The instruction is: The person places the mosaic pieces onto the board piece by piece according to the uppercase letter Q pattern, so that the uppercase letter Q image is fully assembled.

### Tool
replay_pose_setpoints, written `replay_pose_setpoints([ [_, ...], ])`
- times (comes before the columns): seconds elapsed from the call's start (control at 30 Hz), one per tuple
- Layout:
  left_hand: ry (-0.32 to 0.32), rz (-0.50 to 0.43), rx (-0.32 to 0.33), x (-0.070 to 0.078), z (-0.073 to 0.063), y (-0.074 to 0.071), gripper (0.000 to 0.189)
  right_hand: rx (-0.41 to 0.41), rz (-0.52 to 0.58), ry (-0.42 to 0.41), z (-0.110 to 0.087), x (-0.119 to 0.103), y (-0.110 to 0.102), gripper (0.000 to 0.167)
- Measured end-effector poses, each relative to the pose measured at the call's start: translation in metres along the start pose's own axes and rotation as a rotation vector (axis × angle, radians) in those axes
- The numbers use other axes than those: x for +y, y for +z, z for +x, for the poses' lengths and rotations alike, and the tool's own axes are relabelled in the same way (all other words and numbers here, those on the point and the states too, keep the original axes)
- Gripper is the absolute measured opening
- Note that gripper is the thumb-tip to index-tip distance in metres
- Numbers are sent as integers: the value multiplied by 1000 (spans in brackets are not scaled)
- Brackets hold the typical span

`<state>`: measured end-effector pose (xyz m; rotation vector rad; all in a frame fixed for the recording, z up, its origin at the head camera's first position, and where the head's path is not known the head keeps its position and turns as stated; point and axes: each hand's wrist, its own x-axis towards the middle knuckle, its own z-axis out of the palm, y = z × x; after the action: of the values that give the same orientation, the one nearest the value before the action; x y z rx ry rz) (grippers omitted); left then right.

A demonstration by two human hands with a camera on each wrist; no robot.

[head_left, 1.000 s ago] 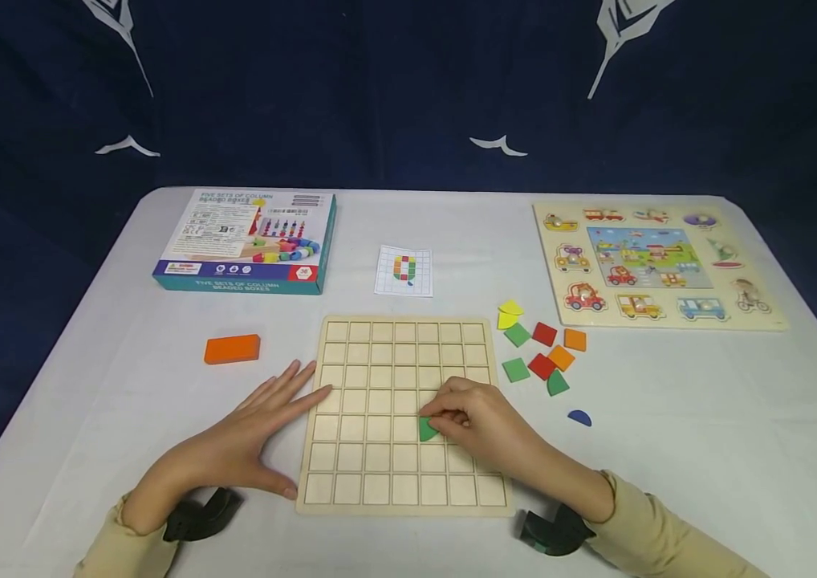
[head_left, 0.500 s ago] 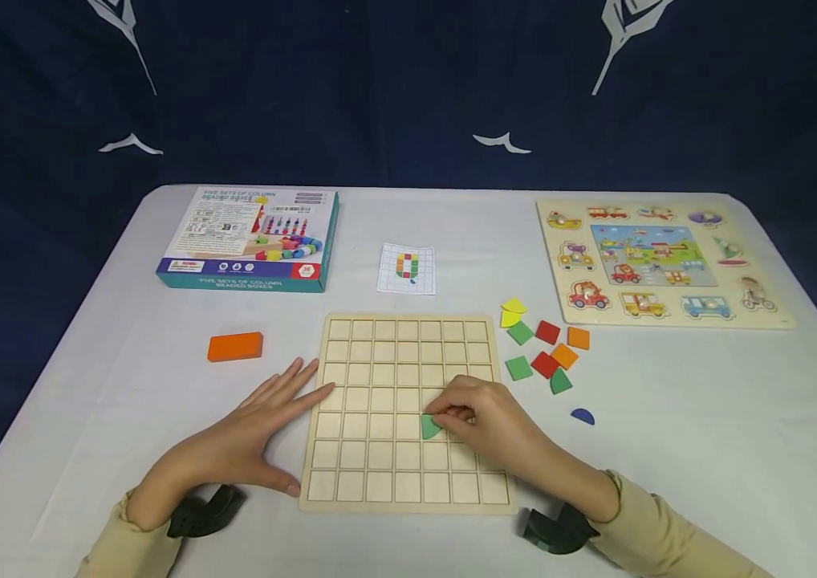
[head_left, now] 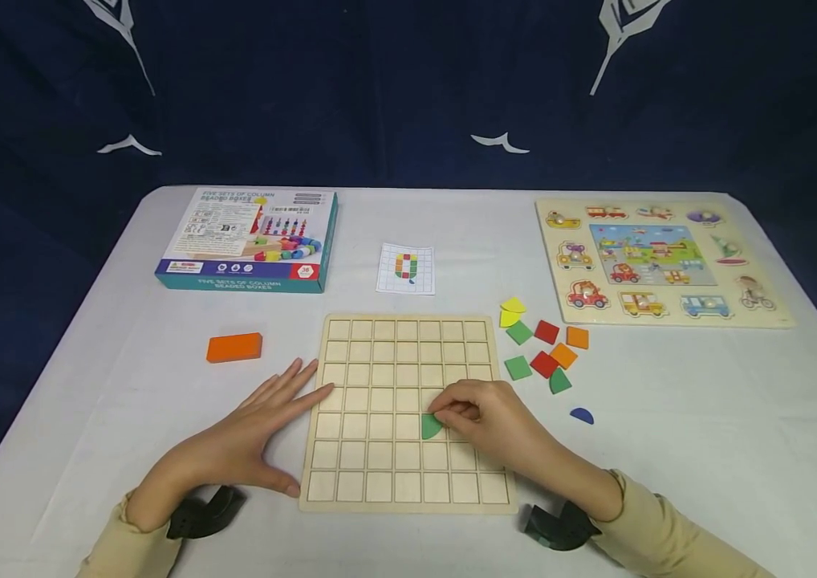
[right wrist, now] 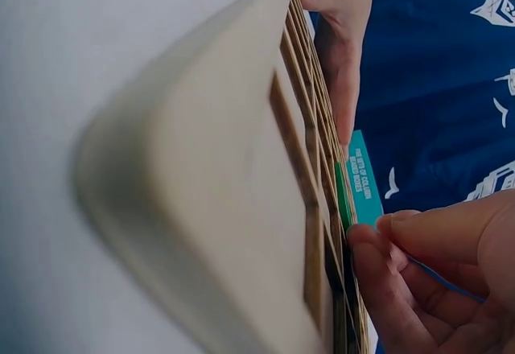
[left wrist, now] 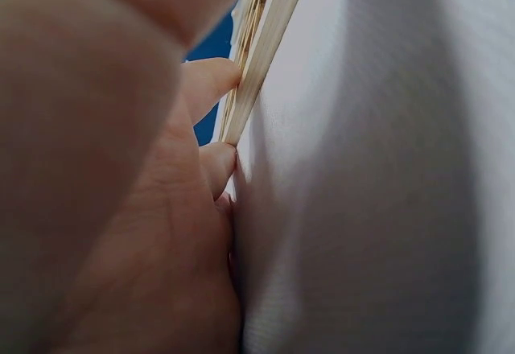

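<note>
A wooden grid board lies in front of me. My right hand is over its right half, with thumb and index finger pinching the corner of a green quarter-circle tile. The tile lies at a cell right of the middle; in the right wrist view its green edge shows close to the fingertips. Fingers of my left hand are spread along the board's left side, thumb at the lower left corner. In the left wrist view, fingertips touch the board's edge.
Right of the board lie loose tiles: red, orange, green, yellow and a blue half-circle. Behind are a pattern card, a boxed bead set and a picture puzzle. An orange block lies left.
The right fingertips have shifted slightly toward the tile's upper right corner, so more of the green tile shows. The left hand stays at the board's edge.
</note>
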<state>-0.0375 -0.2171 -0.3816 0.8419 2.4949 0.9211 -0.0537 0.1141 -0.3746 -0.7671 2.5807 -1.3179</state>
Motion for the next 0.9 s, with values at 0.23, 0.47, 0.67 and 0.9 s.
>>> replay_pose_setpoints([
  [0.23, -20, -8, -3, 0, -1, 1, 113, -23, 60, 1, 2, 1, -15, 11],
  [0.47, -23, 1, -5, 0, -3, 3, 114, 103, 100, 82, -6, 21, -65, 16],
  [0.67, -30, 8, -8, -1, -2, 2, 117, 116, 37, 165, -11, 48, -84, 18],
  [0.9, -16, 7, -10, 0, 0, 1, 117, 85, -82, 166, -13, 60, -81, 25],
])
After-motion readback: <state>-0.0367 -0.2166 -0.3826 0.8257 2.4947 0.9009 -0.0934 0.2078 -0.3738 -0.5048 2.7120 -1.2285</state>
